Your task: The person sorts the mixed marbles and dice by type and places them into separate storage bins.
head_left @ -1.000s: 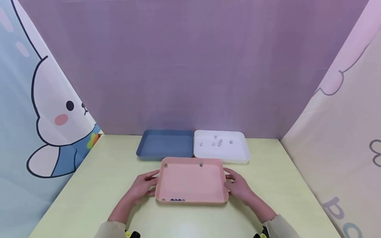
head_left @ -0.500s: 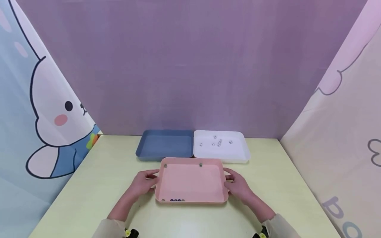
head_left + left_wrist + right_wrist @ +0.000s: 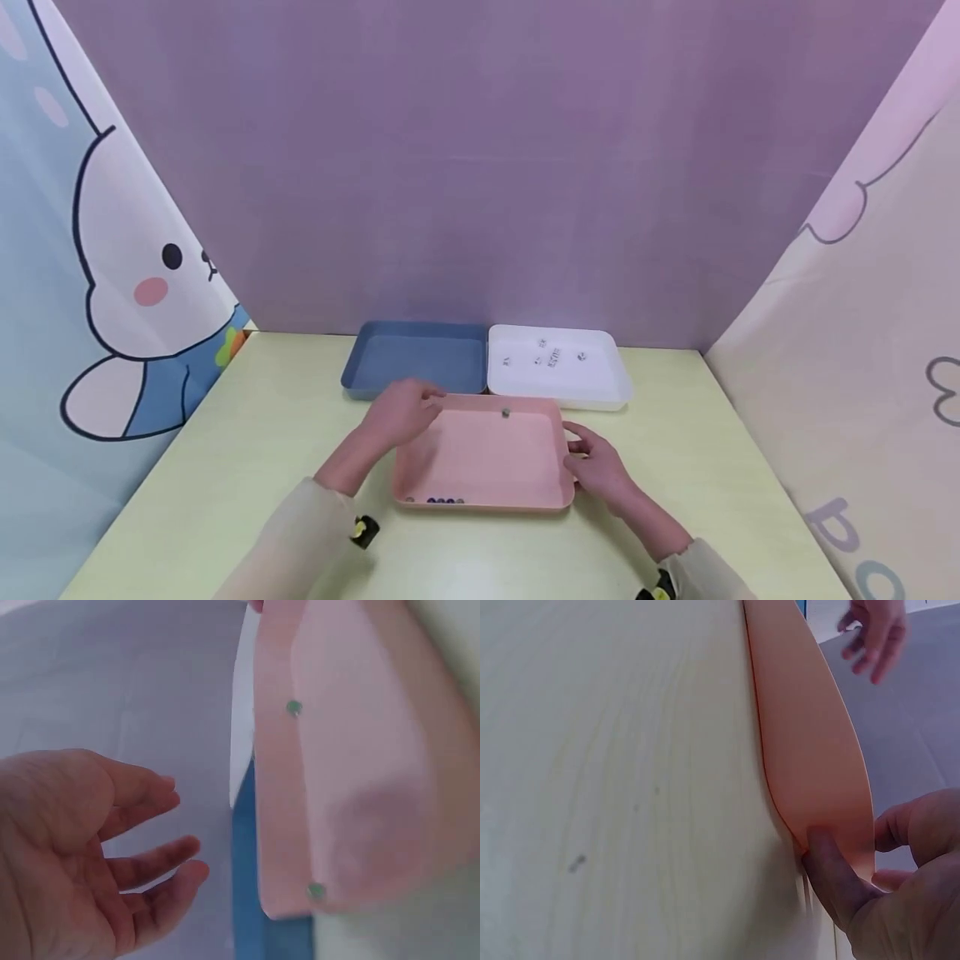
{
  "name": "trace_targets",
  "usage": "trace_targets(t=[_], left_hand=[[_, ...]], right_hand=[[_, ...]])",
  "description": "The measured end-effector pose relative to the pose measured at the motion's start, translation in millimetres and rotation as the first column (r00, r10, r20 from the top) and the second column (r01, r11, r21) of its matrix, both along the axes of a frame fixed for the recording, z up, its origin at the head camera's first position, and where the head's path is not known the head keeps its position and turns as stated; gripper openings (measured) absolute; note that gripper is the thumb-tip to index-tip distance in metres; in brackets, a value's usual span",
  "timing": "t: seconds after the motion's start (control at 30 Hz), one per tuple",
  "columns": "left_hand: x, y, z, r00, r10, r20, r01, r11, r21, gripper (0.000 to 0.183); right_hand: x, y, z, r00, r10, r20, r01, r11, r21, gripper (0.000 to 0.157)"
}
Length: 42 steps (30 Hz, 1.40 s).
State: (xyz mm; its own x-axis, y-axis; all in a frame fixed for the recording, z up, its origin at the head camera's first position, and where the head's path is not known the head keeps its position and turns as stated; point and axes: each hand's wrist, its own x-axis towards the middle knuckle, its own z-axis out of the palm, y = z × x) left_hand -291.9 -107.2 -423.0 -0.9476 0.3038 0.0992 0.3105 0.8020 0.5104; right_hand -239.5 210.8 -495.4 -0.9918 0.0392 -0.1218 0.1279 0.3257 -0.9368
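A shallow pink tray (image 3: 487,458) lies on the table. My left hand (image 3: 401,414) is raised over its far left corner, fingers loosely bent; the left wrist view shows nothing between them. My right hand (image 3: 602,473) holds the tray's right side, its thumb (image 3: 832,877) pressed on the outer wall in the right wrist view. A green bead (image 3: 506,412) sits by the far wall. Another green bead (image 3: 316,890) shows in the left wrist view, in the corner hidden by my hand in the head view. Dark blue beads (image 3: 441,502) line the near wall.
Behind the pink tray stand a blue tray (image 3: 420,358) and, to its right, a white tray (image 3: 592,379) with several small clear pieces (image 3: 553,358). A purple backdrop (image 3: 480,167) rises behind the table (image 3: 285,400). Printed cloths hang on both sides.
My left hand has left the tray's left side and moved up and inward over the far left corner. The right hand stays on the right side; the tray has hardly moved.
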Motion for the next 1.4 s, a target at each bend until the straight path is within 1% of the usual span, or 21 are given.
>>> trace_targets(t=[0.07, 0.1, 0.17, 0.2, 0.23, 0.3, 0.37, 0.4, 0.5, 0.57, 0.6, 0.67, 0.73, 0.87, 1.0, 1.13, 1.23, 1.3, 1.37, 1.4], left_hand=[[-7.6, 18, 5.9, 0.998, -0.051, -0.048, 0.047, 0.996, -0.077, 0.023], [-11.6, 27, 8.0, 0.994, -0.081, -0.073, 0.072, 0.989, -0.126, 0.023], [-19.9, 45, 10.5, 0.981, -0.162, -0.105, 0.137, 0.968, -0.212, 0.022], [-24.2, 53, 11.1, 0.971, -0.211, -0.115, 0.178, 0.953, -0.244, 0.022], [-28.6, 60, 11.0, 0.956, -0.263, -0.129, 0.220, 0.936, -0.275, 0.022], [-36.8, 73, 8.3, 0.922, -0.354, -0.156, 0.283, 0.892, -0.353, 0.021], [-44.5, 82, 2.9, 0.886, -0.428, -0.176, 0.323, 0.845, -0.426, 0.022], [-47.5, 85, 0.1, 0.870, -0.456, -0.188, 0.330, 0.821, -0.465, 0.023], [-54.9, 92, -9.5, 0.826, -0.521, -0.216, 0.322, 0.750, -0.578, 0.026], [-58.3, 94, -14.4, 0.806, -0.550, -0.219, 0.313, 0.710, -0.631, 0.028], [-59.7, 94, -16.4, 0.798, -0.561, -0.218, 0.308, 0.692, -0.653, 0.028], [-62.0, 94, -20.2, 0.791, -0.574, -0.213, 0.298, 0.665, -0.685, 0.026], [-64.2, 94, -23.5, 0.784, -0.587, -0.205, 0.286, 0.633, -0.719, 0.022], [-66.9, 95, -30.2, 0.760, -0.616, -0.207, 0.260, 0.580, -0.772, 0.019], [-67.2, 96, -36.6, 0.733, -0.645, -0.215, 0.245, 0.545, -0.802, 0.024], [-66.8, 93, -42.7, 0.712, -0.659, -0.242, 0.210, 0.528, -0.823, 0.027], [-65.8, 90, -45.5, 0.698, -0.665, -0.265, 0.189, 0.529, -0.828, 0.028], [-65.0, 88, -46.4, 0.691, -0.667, -0.278, 0.187, 0.537, -0.823, 0.028], [-64.3, 87, -47.0, 0.692, -0.664, -0.284, 0.197, 0.552, -0.810, 0.028], [-64.2, 86, -47.0, 0.696, -0.660, -0.283, 0.205, 0.560, -0.802, 0.028]], right_hand=[[1.9, 3, 0.4, 1.000, -0.004, 0.002, 0.004, 1.000, -0.001, 0.063], [3.0, 4, 0.6, 1.000, -0.012, 0.003, 0.012, 1.000, -0.002, 0.063], [4.7, 6, 0.5, 1.000, -0.029, 0.004, 0.030, 1.000, -0.002, 0.063], [5.2, 7, -0.1, 0.999, -0.036, 0.006, 0.036, 0.999, -0.006, 0.064], [5.7, 8, -0.3, 0.999, -0.039, 0.006, 0.039, 0.999, -0.008, 0.064], [6.5, 7, -1.2, 0.999, -0.040, 0.008, 0.041, 0.999, -0.013, 0.065], [6.8, 6, -1.8, 0.999, -0.036, 0.008, 0.036, 0.999, -0.017, 0.065], [6.8, 5, -1.7, 0.999, -0.034, 0.006, 0.034, 0.999, -0.015, 0.064], [5.7, 1, -1.2, 1.000, -0.029, -0.007, 0.029, 1.000, -0.005, 0.063], [4.6, -1, -0.5, 1.000, -0.024, -0.014, 0.024, 1.000, -0.003, 0.062], [4.0, -3, 0.1, 1.000, -0.020, -0.016, 0.020, 1.000, -0.005, 0.061], [2.9, -6, 1.2, 1.000, -0.012, -0.017, 0.011, 1.000, -0.006, 0.061], [2.5, -9, 2.2, 1.000, -0.007, -0.016, 0.007, 1.000, -0.006, 0.060], [2.6, -12, 1.9, 1.000, -0.004, -0.010, 0.004, 1.000, -0.013, 0.059], [4.0, -14, -0.2, 1.000, 0.000, -0.003, 0.000, 1.000, -0.025, 0.060], [2.5, -16, -2.2, 1.000, 0.012, 0.001, -0.012, 0.999, -0.031, 0.061], [2.7, -17, -2.4, 1.000, 0.021, 0.006, -0.021, 0.999, -0.039, 0.061], [3.3, -17, -2.0, 1.000, 0.027, 0.009, -0.027, 0.999, -0.036, 0.061], [3.9, -17, -1.0, 0.999, 0.032, 0.015, -0.031, 0.999, -0.035, 0.061], [3.9, -17, -0.5, 0.999, 0.036, 0.014, -0.035, 0.999, -0.031, 0.061]])
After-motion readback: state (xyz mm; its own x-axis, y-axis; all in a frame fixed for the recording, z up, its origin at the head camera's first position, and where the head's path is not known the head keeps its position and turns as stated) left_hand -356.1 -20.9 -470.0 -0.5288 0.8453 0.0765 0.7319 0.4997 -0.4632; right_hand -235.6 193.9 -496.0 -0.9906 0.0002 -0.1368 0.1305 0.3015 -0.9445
